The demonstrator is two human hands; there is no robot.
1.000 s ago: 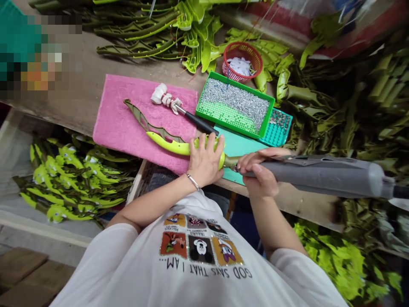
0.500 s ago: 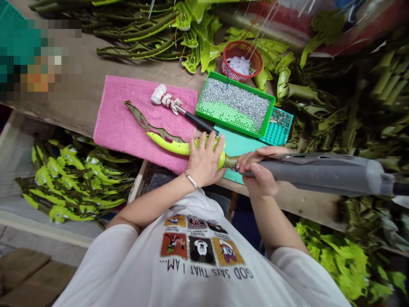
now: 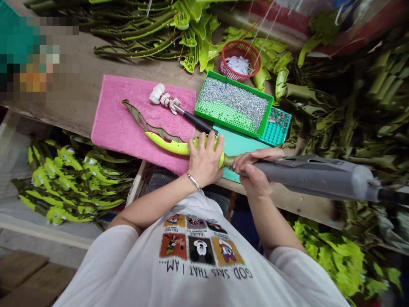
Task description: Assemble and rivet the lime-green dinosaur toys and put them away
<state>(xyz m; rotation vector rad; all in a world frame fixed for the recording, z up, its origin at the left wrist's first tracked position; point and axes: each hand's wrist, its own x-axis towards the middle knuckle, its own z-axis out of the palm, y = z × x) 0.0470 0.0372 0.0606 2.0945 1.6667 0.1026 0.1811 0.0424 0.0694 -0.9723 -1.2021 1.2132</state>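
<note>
My left hand (image 3: 205, 160) presses down on a long curved plastic toy part (image 3: 166, 145), bright green and olive, with its fingers over the wide end. The part's olive tip (image 3: 137, 117) reaches left across a pink towel (image 3: 110, 113). A grey electric screwdriver (image 3: 315, 175) lies nearly level in my right hand (image 3: 255, 172), gripped close to its front end. Its nose points left at the right end of the toy part; the exact contact spot is hidden by my fingers. Beneath my hands is a light teal mat (image 3: 244, 143).
Beyond the mat stand a green tray (image 3: 220, 113) of screws, a teal tray (image 3: 271, 135) of small metal pieces and a red basket (image 3: 228, 73) of white pieces. A cloth-wrapped mallet (image 3: 200, 122) lies on the towel. Green toy parts (image 3: 68, 179) fill a bin at left.
The screwdriver's rear end has dropped slightly and shifted a little left, with my right hand. My left hand and the toy part stay pressed in place.
</note>
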